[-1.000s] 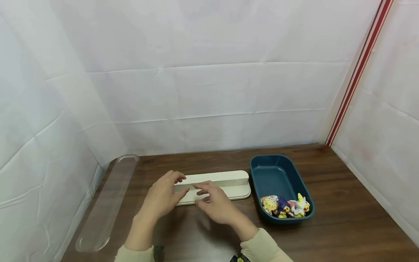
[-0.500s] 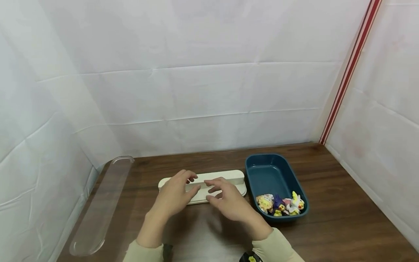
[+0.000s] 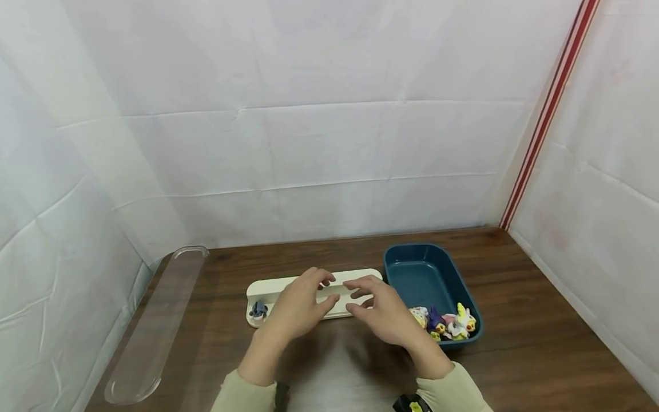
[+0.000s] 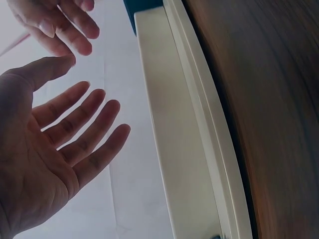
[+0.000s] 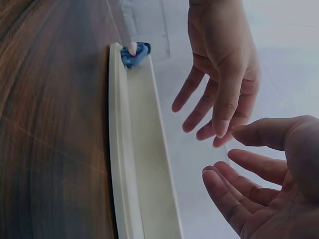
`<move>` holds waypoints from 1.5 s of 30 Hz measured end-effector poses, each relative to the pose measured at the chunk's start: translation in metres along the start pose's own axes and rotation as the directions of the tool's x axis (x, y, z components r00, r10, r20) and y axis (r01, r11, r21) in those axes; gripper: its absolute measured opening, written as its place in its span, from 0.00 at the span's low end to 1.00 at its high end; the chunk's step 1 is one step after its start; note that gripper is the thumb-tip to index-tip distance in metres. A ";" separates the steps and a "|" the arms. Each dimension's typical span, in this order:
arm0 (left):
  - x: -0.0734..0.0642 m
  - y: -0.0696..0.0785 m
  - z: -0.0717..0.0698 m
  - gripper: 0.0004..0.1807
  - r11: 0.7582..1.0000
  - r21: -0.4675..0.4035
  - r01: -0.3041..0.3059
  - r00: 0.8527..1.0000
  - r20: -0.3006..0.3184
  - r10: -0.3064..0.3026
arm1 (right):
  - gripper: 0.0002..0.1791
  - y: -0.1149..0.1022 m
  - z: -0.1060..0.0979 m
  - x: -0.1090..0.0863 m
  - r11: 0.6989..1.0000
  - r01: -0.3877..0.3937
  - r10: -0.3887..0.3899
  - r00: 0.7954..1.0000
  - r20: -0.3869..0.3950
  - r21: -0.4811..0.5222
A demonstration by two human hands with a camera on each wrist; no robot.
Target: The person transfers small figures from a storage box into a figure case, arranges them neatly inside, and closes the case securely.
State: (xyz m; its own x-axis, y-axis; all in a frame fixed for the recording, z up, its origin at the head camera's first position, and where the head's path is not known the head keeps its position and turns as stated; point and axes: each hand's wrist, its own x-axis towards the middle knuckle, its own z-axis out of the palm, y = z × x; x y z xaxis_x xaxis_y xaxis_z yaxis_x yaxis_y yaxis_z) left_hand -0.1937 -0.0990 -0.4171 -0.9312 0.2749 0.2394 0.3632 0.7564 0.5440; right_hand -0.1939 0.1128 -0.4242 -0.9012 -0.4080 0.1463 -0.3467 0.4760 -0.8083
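Observation:
Both hands hover over a long cream two-level stand (image 3: 268, 286), holding nothing. The left hand (image 3: 302, 303) has its fingers spread and relaxed above the stand's middle. Facing it, the right hand (image 3: 381, 312) is over the stand's right part, its fingers loosely bent. In the left wrist view the left palm (image 4: 55, 149) shows with fingers extended. A small blue figurine (image 3: 258, 311) sits on the lower step at the stand's left end. It shows again as a blue figure (image 5: 135, 54) at the far end in the right wrist view.
A dark teal tray (image 3: 419, 280) stands right of the stand. Several small figurines (image 3: 460, 323) lie in its near end, partly behind the right hand. A long clear plastic cover (image 3: 159, 326) lies at the left on the brown wooden table (image 3: 540, 337). White cloth walls surround the table.
Both hands have shifted to the right along the stand, staying apart and holding nothing. The blue figurine, earlier hidden behind the left hand, now shows. The head view has turned slightly.

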 end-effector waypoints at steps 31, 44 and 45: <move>0.019 0.057 0.051 0.22 0.985 0.039 -0.168 0.976 0.149 0.161 | 0.22 0.029 -0.075 -0.026 0.971 -0.203 0.203 0.979 -0.009 -0.126; 0.023 0.081 0.068 0.23 0.944 0.172 -0.281 0.950 0.189 0.249 | 0.20 0.040 -0.089 -0.030 0.960 -0.190 0.204 0.978 0.046 -0.205; 0.024 0.083 0.070 0.23 0.941 0.183 -0.283 0.949 0.196 0.247 | 0.19 0.041 -0.090 -0.030 0.957 -0.196 0.211 0.976 0.046 -0.214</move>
State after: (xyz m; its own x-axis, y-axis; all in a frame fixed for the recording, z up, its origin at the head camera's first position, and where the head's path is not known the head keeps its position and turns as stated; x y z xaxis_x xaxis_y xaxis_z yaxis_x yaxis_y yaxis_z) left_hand -0.1877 0.0119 -0.4224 -0.8000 0.5642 0.2041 0.5998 0.7429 0.2973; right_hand -0.2039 0.2144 -0.4105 -0.9410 -0.3342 -0.0540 -0.2103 0.7021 -0.6803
